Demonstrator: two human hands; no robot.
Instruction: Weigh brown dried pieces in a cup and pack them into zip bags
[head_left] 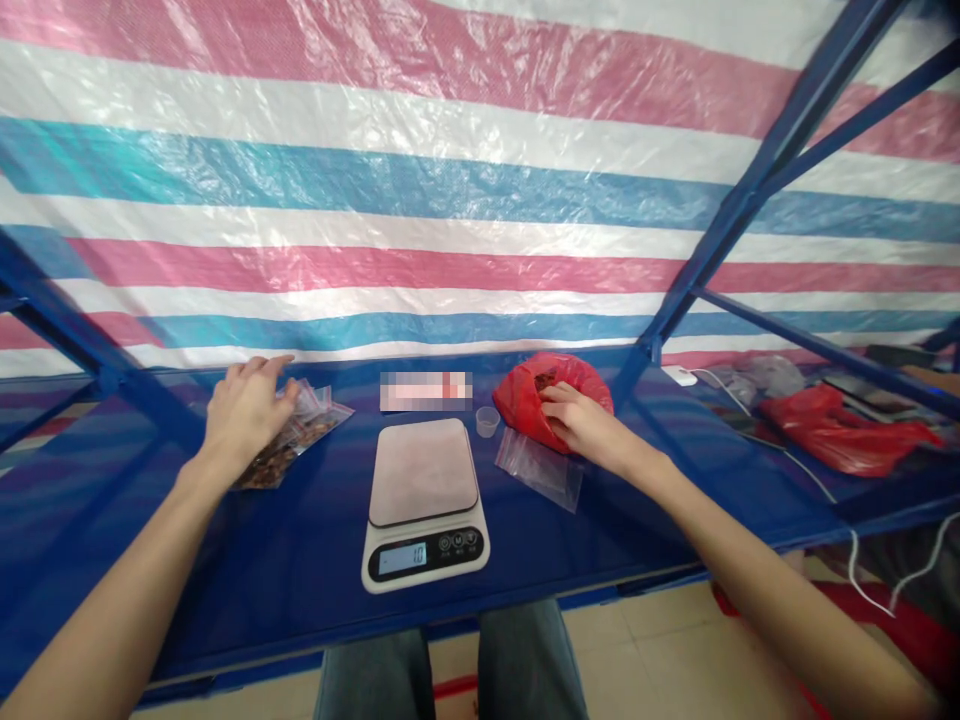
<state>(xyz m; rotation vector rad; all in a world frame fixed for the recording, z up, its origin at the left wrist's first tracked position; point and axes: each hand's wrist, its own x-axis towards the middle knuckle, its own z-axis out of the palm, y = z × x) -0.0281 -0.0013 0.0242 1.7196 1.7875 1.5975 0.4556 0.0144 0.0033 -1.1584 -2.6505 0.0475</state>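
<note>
My left hand (pixel 251 415) is over the back left of the blue table, its fingers stretched out and thumb apart. Beneath it lie clear zip bags (pixel 289 445) with brown, dried-looking bits inside. On the right, my right hand (pixel 577 420) reaches into the mouth of a red plastic bag (pixel 521 395) of brownish bits. Its fingers are curled together, and what they pinch is hidden. Just below that bag lies a flat clear zip bag (pixel 540 470). A white kitchen scale (pixel 425 475) between my hands has a bare plate and reads 1.0. Behind its right corner stands a small clear cup (pixel 487 422).
A blurred-out label (pixel 426 391) lies behind the scale. At far right are another red bag (pixel 851 430), clear plastic and a white cable (pixel 810 475). Blue metal frame bars (pixel 720 235) slant up at both sides, before a striped plastic sheet (pixel 420 180).
</note>
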